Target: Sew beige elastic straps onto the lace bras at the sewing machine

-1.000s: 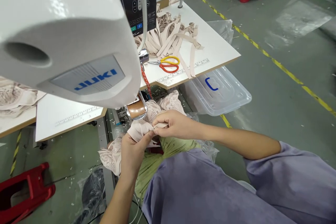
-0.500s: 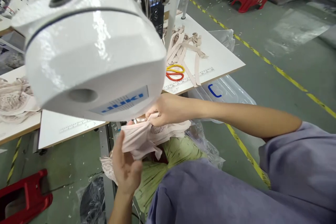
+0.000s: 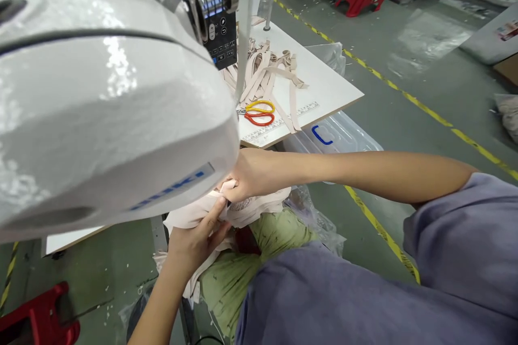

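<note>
A large white sewing machine head (image 3: pixel 101 118) fills the upper left and hides the needle area. Beneath its front edge lies a pale pink lace garment (image 3: pixel 259 207). My right hand (image 3: pixel 249 175) reaches under the machine head and pinches the garment's upper edge. My left hand (image 3: pixel 198 240) comes up from below and grips the same fabric, thumb pressed against it close to the right hand's fingers. The fabric bunches between the two hands and hangs down over my lap.
A white table (image 3: pixel 324 86) behind the machine holds a pile of beige straps (image 3: pixel 263 73) and yellow-and-red scissors (image 3: pixel 259 112). The machine's control panel (image 3: pixel 220 21) is upright. A clear plastic bin lid (image 3: pixel 343 137) lies on the floor. A red stool (image 3: pixel 36 321) stands lower left.
The camera has moved nearer the machine head. My left hand, open beside the fabric half a second ago, has closed on it; the right hand stays under the machine edge holding the garment.
</note>
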Tool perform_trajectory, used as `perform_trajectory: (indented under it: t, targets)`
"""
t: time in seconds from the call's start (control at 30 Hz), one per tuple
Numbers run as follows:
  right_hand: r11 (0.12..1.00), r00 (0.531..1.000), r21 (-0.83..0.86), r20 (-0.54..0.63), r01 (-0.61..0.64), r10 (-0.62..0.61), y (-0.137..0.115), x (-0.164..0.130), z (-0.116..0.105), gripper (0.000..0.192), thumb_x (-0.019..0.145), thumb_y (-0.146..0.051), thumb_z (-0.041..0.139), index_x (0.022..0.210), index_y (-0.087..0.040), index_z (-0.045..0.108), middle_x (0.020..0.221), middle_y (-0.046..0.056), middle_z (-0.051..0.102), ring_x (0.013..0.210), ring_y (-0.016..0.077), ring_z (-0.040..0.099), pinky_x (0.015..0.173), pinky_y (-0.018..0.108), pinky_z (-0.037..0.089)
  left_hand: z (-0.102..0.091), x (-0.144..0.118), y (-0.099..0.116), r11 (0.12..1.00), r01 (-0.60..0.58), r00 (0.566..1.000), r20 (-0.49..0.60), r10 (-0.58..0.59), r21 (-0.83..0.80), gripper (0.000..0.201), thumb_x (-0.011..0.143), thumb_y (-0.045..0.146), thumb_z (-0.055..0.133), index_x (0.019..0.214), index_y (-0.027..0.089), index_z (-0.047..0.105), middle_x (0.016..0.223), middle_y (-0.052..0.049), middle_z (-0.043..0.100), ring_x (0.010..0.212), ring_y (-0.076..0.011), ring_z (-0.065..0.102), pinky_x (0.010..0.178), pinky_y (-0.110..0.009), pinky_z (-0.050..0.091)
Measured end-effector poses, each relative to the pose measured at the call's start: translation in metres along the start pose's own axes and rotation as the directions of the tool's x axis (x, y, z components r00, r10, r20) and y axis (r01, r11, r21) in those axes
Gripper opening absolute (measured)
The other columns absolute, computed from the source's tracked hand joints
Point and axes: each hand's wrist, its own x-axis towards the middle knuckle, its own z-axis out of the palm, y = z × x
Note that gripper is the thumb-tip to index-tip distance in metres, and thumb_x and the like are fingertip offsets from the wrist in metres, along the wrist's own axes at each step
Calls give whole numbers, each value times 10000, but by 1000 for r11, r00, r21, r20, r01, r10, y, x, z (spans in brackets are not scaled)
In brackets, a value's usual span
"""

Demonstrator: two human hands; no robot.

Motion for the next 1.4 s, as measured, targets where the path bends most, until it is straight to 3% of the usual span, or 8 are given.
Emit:
perform_trajectory:
  t: [0.1, 0.2, 0.5, 0.7, 0.87, 1.17, 1.27, 1.4]
  targets:
    - [986, 986, -141, -130, 87, -105, 15, -11, 12, 118, 892, -261, 580, 859, -188, 667, 880, 48, 631, 779, 166, 524, 720, 310, 394, -3, 4, 9, 995, 86, 996, 3, -86, -57, 708, 851, 237, 709, 1497, 228, 420, 1108, -116, 755, 1009, -267, 730, 899, -337, 565]
    - [945, 903, -266, -331, 190, -275, 31, -20, 25, 186, 964, -327, 540, 989, -212, 685, 1151, 91, 600, 1056, 225, 519, 925, 398, 391, -5, 9, 19, 980, 157, 988, 20, -155, -120, 696, 853, 221, 693, 1493, 217, 418, 1212, -129, 718, 1091, -273, 698, 952, -361, 546]
    - [971, 899, -161, -374, 179, -228, 33, -19, 25, 125, 909, -236, 618, 880, -205, 736, 992, 51, 670, 997, 190, 568, 942, 346, 414, -2, 17, 40, 929, 315, 949, 42, -313, -196, 675, 859, 216, 688, 1484, 232, 431, 1352, -136, 637, 1239, -290, 611, 1028, -418, 511]
    - [971, 894, -159, -386, 179, -228, 37, -22, 25, 127, 926, -252, 613, 896, -210, 728, 977, 45, 654, 999, 176, 581, 957, 346, 429, 3, 26, 54, 951, 308, 951, -32, -308, -14, 662, 854, 171, 685, 1471, 182, 446, 1215, -165, 707, 1104, -322, 679, 927, -435, 531]
    - [873, 779, -320, -407, 367, -477, 51, -31, 40, 197, 959, -162, 500, 1036, -198, 677, 1081, 61, 690, 1087, 173, 584, 994, 356, 454, -4, 31, 67, 940, 341, 940, -23, -341, 26, 660, 852, 193, 688, 1466, 152, 448, 1360, -205, 616, 1265, -357, 585, 1023, -471, 480]
    - [770, 745, -576, -378, 276, -550, 43, -29, 34, 190, 906, -95, 532, 910, -201, 691, 975, 24, 714, 964, 189, 584, 863, 343, 472, -27, 24, 33, 980, 189, 972, 156, -178, -58, 513, 916, 191, 618, 1416, 197, 504, 1218, -124, 717, 1098, -248, 700, 883, -308, 564]
    - [849, 798, -450, -385, 276, -463, 41, -33, 37, 203, 893, -86, 513, 899, -190, 687, 947, 39, 687, 894, 181, 577, 821, 344, 465, -29, 31, 31, 987, 157, 978, 138, -158, 14, 494, 909, 181, 623, 1391, 187, 519, 1143, -111, 747, 1001, -232, 733, 821, -283, 569]
    - [954, 915, 263, -402, 146, -29, 53, -33, 49, 271, 967, -261, 510, 1229, -222, 567, 907, 15, 618, 697, 114, 561, 630, 252, 471, -28, 36, 42, 976, 207, 969, 123, -214, 68, 460, 902, 206, 624, 1354, 172, 543, 1161, -128, 736, 1037, -273, 715, 865, -343, 560]
